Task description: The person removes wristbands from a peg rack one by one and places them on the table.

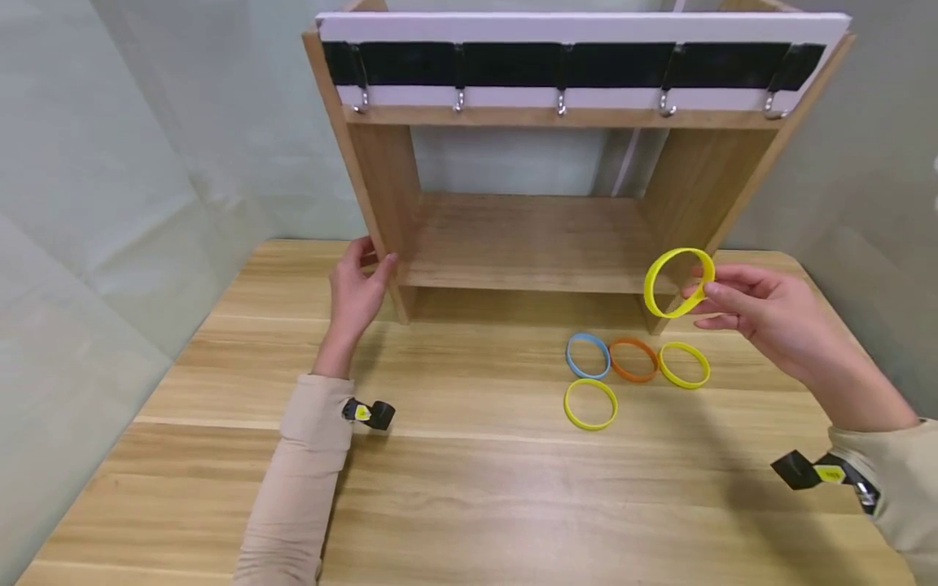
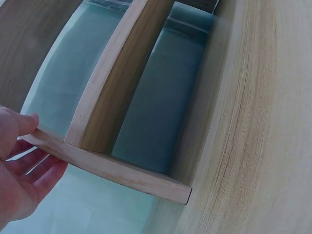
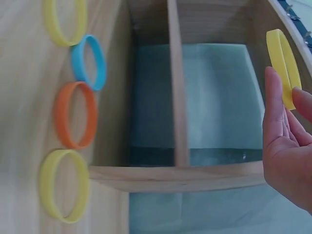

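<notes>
My left hand (image 1: 357, 289) grips the left side panel of a wooden shelf (image 1: 531, 264), thumb on its front edge and fingers around the outer side. At the shelf's right front, my right hand (image 1: 780, 317) pinches a yellow wristband (image 3: 279, 56) between thumb and fingers, raised above the table. Below it on the tabletop, a blue wristband (image 3: 78, 63), an orange wristband (image 3: 63, 114) and a yellow wristband (image 3: 48, 185) lie in a row. Another yellow wristband (image 1: 590, 427) lies in front of the blue one.
Across the shelf's top front runs a white board (image 1: 513, 28) with a black strip (image 1: 513, 63) and several metal hooks (image 1: 561, 103), no bands on them. The wooden table (image 1: 469, 505) extends toward me; a pale sheet-covered wall (image 1: 132, 163) stands behind and at both sides.
</notes>
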### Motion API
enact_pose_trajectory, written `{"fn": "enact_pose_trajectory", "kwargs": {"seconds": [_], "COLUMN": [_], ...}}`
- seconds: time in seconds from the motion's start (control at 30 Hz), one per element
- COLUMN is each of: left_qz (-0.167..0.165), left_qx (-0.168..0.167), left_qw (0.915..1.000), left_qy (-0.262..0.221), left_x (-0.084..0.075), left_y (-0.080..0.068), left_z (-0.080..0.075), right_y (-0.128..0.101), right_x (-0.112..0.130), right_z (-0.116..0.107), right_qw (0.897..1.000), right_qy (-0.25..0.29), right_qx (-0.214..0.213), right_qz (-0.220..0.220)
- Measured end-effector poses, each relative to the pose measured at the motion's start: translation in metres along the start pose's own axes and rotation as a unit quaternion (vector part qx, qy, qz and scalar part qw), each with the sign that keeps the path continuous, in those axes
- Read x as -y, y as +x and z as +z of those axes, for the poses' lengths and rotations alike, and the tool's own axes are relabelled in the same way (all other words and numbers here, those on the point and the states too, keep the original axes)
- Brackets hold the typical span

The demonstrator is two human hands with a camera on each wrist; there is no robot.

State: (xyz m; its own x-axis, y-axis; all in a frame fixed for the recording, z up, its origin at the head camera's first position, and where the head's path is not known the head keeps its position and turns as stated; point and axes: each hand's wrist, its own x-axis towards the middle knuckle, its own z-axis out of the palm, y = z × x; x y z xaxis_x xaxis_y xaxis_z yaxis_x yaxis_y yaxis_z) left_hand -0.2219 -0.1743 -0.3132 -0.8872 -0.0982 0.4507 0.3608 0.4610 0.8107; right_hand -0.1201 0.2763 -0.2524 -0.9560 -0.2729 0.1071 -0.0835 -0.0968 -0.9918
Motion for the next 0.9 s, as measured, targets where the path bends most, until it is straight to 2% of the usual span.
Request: {"fn": "enact_pose_trajectory", "kwargs": {"seconds": [0.13,0.23,0.57,0.8,0.9], "left_qz": [0.004,0.004,-0.004,-0.009,-0.009], "left_qx": [0.001,0.001,0.004,0.007,0.005], "left_qw": [1.0000,1.0000,1.0000,0.9999,0.9999], "left_qy": [-0.002,0.000,0.000,0.001,0.000], "left_x": [-0.001,-0.003,-0.003,-0.003,-0.003], "left_y": [0.000,0.000,-0.001,-0.001,-0.001], "left_z": [0.000,0.000,0.001,0.001,0.001], "right_y": [-0.005,-0.009,-0.026,-0.041,-0.045], "right_x": [-0.010,-0.019,-0.049,-0.074,-0.083], "right_z": [-0.003,-0.006,-0.019,-0.030,-0.033], "right_qw": [0.999,0.999,0.996,0.991,0.989], "right_qy": [-0.026,-0.020,-0.046,-0.086,-0.080], "right_qx": [-0.026,-0.027,-0.002,-0.006,0.002], "right_qz": [0.029,0.043,0.078,0.102,0.120]}}
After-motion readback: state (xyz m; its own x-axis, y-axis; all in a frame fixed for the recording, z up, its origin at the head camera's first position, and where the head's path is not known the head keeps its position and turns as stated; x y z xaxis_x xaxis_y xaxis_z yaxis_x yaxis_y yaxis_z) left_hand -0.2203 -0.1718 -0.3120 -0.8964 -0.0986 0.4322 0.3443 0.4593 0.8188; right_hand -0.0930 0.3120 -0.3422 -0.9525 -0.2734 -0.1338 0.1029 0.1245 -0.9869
